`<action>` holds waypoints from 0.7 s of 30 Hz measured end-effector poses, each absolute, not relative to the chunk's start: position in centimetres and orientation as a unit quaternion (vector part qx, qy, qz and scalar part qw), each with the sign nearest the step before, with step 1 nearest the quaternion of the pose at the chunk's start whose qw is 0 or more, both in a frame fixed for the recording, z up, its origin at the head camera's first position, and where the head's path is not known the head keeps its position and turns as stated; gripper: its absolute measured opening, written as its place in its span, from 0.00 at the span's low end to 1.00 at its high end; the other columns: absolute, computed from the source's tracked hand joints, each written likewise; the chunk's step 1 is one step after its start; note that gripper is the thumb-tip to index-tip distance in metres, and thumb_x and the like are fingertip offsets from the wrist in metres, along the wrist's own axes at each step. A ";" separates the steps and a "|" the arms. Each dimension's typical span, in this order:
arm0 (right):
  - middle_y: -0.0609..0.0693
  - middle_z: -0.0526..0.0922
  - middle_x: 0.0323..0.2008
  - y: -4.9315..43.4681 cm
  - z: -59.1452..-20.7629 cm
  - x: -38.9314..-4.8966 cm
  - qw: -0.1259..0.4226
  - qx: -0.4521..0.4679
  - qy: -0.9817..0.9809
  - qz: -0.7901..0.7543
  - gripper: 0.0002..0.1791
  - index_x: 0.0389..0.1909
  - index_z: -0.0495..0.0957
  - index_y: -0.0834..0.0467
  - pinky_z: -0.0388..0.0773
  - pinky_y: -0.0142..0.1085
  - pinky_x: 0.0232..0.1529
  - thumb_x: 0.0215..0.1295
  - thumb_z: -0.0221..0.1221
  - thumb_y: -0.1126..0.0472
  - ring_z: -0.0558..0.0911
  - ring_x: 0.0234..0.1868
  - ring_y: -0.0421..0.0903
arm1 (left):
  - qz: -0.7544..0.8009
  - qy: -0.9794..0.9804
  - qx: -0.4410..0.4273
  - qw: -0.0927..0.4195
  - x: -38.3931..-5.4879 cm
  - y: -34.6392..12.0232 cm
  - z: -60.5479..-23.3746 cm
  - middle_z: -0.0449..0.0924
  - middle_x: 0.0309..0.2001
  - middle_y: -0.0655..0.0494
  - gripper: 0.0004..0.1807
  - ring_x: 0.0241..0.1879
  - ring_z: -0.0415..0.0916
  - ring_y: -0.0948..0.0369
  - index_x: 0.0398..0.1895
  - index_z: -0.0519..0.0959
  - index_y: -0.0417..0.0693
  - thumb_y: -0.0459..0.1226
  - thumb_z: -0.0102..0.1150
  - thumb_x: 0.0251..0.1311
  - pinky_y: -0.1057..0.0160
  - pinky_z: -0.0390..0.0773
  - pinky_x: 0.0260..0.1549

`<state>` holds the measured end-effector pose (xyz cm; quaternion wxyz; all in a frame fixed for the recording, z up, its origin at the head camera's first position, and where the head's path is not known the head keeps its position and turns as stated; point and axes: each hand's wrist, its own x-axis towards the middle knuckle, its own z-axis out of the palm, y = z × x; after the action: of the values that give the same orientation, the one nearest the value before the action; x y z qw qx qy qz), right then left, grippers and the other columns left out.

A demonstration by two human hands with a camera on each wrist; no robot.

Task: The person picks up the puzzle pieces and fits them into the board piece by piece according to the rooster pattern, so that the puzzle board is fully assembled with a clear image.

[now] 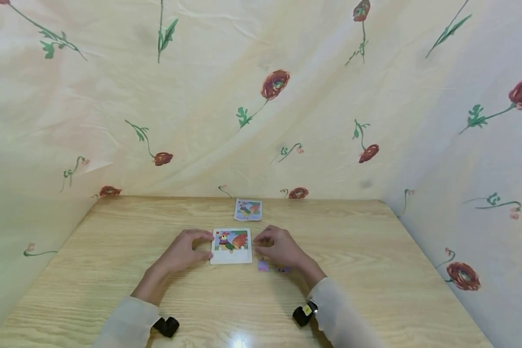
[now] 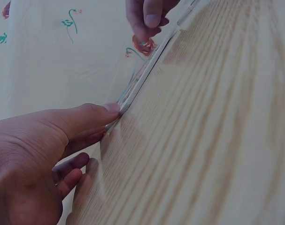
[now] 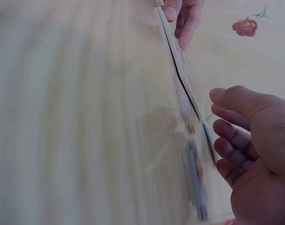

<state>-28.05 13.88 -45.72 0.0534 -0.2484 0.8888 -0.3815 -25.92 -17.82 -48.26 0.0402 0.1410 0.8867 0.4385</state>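
Note:
A jigsaw puzzle in a white frame (image 1: 231, 258) lies on the table, with a colourful rooster picture across its upper part and a blank white strip below. My left hand (image 1: 183, 250) holds the frame's left edge; in the left wrist view the thumb (image 2: 112, 108) rests on the rim. Beside the right edge is my right hand (image 1: 280, 246), its fingers loosely curled. Nothing shows between them in the right wrist view, where the hand (image 3: 255, 136) is just off the frame (image 3: 173, 51). Purple puzzle pieces (image 1: 263, 265) lie below the right hand, partly covered by it.
Behind the frame lies a paper card (image 1: 248, 210) with a similar rooster picture. The wood-grain table (image 1: 191, 299) meets a flower-printed cloth (image 1: 209, 96) at the back and sides. A black device (image 1: 167, 327) sits at the left wrist, another (image 1: 303, 315) at the right.

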 end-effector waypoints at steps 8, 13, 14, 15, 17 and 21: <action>0.46 0.85 0.41 16.8 -45.5 -26.1 0.048 -0.248 0.886 -0.388 0.08 0.43 0.89 0.54 0.77 0.29 0.39 0.64 0.70 0.60 0.78 0.38 0.40 | 0.439 0.886 0.144 0.039 -25.9 -17.9 -48.0 0.77 0.68 0.48 0.22 0.73 0.64 0.41 0.57 0.84 0.53 0.41 0.74 0.59 0.30 0.61 0.72; 0.47 0.85 0.42 17.4 -45.8 -25.5 0.048 -0.267 0.885 -0.378 0.09 0.43 0.88 0.56 0.76 0.28 0.38 0.63 0.71 0.60 0.77 0.38 0.42 | 0.441 0.885 0.142 0.037 -25.9 -17.8 -48.0 0.77 0.68 0.48 0.22 0.73 0.64 0.41 0.57 0.84 0.52 0.41 0.74 0.58 0.31 0.61 0.72; 0.48 0.85 0.42 17.5 -45.9 -25.4 0.047 -0.272 0.885 -0.375 0.09 0.43 0.88 0.56 0.75 0.28 0.37 0.62 0.71 0.60 0.77 0.38 0.42 | 0.440 0.886 0.142 0.037 -25.9 -17.8 -48.0 0.77 0.68 0.48 0.22 0.73 0.64 0.41 0.57 0.84 0.53 0.41 0.74 0.59 0.30 0.60 0.72; 0.48 0.85 0.42 17.6 -46.0 -25.3 0.048 -0.276 0.884 -0.374 0.10 0.43 0.88 0.56 0.75 0.28 0.37 0.62 0.72 0.60 0.76 0.38 0.42 | 0.440 0.886 0.142 0.038 -25.9 -17.8 -48.0 0.77 0.68 0.48 0.22 0.73 0.64 0.40 0.57 0.84 0.53 0.41 0.74 0.59 0.30 0.60 0.72; 0.48 0.85 0.42 17.7 -46.2 -25.3 0.048 -0.285 0.882 -0.373 0.10 0.43 0.88 0.55 0.74 0.28 0.37 0.62 0.72 0.59 0.76 0.38 0.41 | 0.440 0.886 0.142 0.039 -25.9 -17.8 -48.1 0.77 0.68 0.48 0.22 0.73 0.63 0.40 0.57 0.84 0.53 0.42 0.74 0.59 0.30 0.60 0.72; 0.48 0.85 0.43 17.8 -46.5 -25.1 0.052 -0.298 0.877 -0.374 0.11 0.44 0.89 0.54 0.74 0.29 0.38 0.61 0.73 0.57 0.76 0.40 0.41 | 0.440 0.886 0.144 0.039 -25.9 -17.8 -48.2 0.77 0.68 0.48 0.22 0.73 0.63 0.40 0.57 0.84 0.53 0.42 0.74 0.59 0.30 0.60 0.72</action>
<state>-25.13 17.76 -46.52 0.0518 -0.2975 0.8770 -0.3736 -25.90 -17.75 -48.17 0.0387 0.1439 0.8856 0.4399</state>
